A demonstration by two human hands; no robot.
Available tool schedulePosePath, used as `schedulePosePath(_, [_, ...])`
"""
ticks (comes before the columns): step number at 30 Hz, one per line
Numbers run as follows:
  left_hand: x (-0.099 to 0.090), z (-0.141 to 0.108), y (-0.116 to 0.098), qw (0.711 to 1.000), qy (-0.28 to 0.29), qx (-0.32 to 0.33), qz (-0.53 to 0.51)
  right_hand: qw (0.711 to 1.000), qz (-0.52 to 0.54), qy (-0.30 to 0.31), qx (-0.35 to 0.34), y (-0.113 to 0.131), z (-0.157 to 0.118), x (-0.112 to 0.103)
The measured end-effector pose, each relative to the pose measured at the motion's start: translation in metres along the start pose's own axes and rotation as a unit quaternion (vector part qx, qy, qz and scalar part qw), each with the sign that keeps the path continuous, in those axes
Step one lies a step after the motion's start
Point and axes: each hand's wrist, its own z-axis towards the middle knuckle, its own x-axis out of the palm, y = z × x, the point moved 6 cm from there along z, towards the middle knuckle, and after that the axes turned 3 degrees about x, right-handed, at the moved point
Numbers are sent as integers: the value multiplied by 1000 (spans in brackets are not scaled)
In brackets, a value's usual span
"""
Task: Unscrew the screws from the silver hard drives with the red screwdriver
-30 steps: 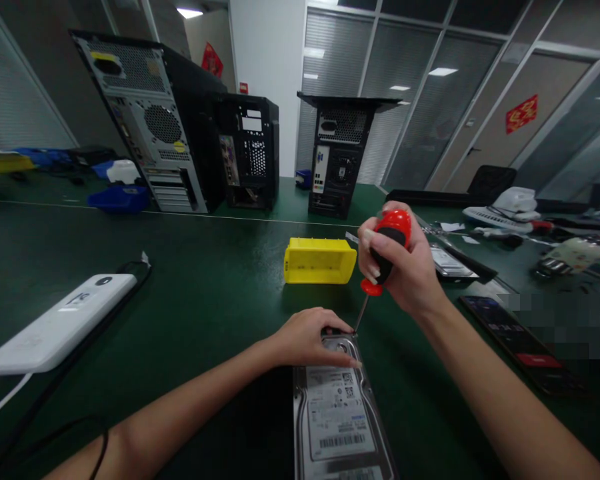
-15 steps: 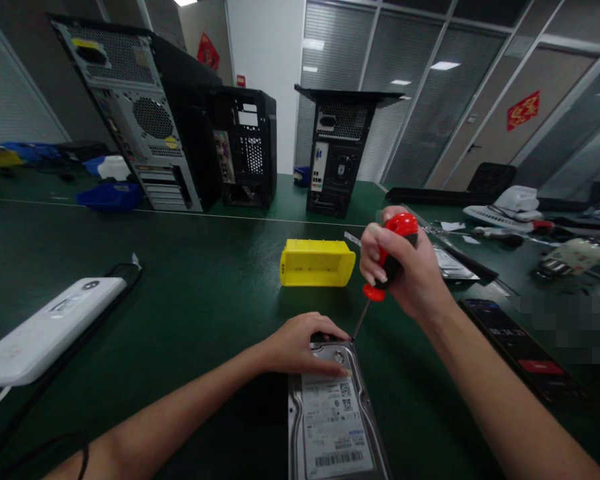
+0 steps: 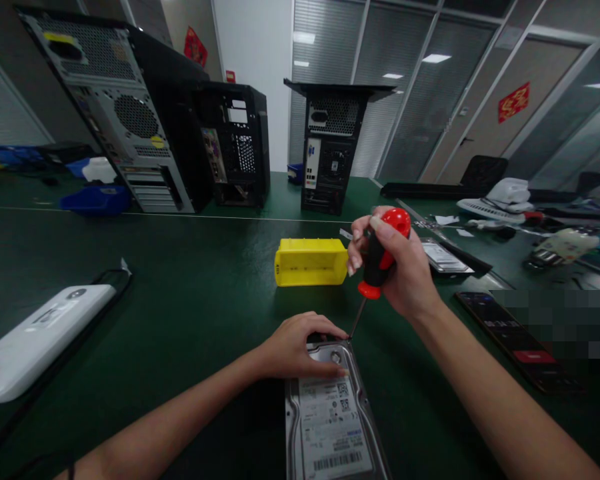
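A silver hard drive (image 3: 335,427) with a white label lies on the green table in front of me. My left hand (image 3: 297,347) grips its far end, thumb over the top and fingers along the far edge. In my right hand (image 3: 397,267) is a red and black screwdriver (image 3: 379,260), tilted, its handle between thumb and palm with some fingers loosened. The screwdriver's tip meets the drive's far right corner; a screw there is too small to make out. Just beyond the drive stands a yellow plastic bin (image 3: 311,263) with its open side facing me.
Computer cases (image 3: 330,153) stand along the back, a large one (image 3: 145,120) at the left. A white power strip (image 3: 45,333) with a cable lies left. At right are a phone (image 3: 515,340), another hard drive (image 3: 445,257) and assorted parts. A blue bin (image 3: 96,200) sits back left.
The fingers of my right hand have loosened and shifted on the screwdriver's handle. The view has turned slightly right. My left hand keeps its hold on the drive.
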Motion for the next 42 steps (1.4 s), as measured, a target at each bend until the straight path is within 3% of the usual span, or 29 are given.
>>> schedulePosePath(8, [0, 0, 0, 1000, -10, -1, -7, 999, 20, 39, 25, -2, -4, 7])
schedulePosePath(15, [0, 0, 2, 1000, -16, -22, -7, 1000, 14, 27, -5, 1, -4, 4])
schedulePosePath(42, [0, 1, 1, 999, -37, -10, -3, 994, 68, 81, 24, -2, -9, 15])
